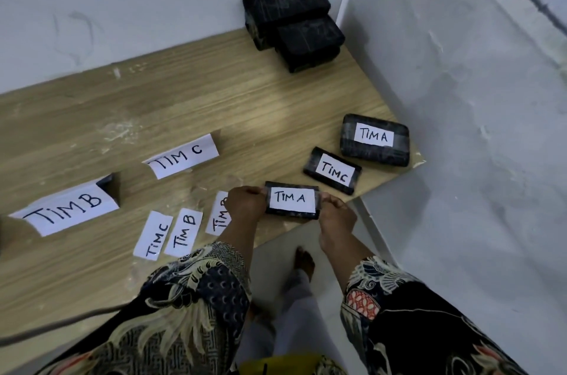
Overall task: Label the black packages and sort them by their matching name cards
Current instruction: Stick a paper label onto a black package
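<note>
A black package with a white "TIM A" label (292,201) lies near the table's front right edge. My left hand (245,204) grips its left end and my right hand (336,216) grips its right end. Behind it lie a package labelled "TIM C" (333,170) and another labelled "TIM A" (375,140). Unlabelled black packages (294,23) are stacked at the far corner by the wall. Folded name cards "TIM C" (182,156) and "TIM B" (66,209) stand on the table. Loose labels "TIM C" (153,236), "TIM B" (183,232) and a third (218,215), partly hidden by my left hand, lie in front.
The wooden table (214,98) stands against a white wall, its right corner near the labelled packages. A grey cable (61,325) crosses the front left. My bare foot (303,262) is on the light floor below the table edge.
</note>
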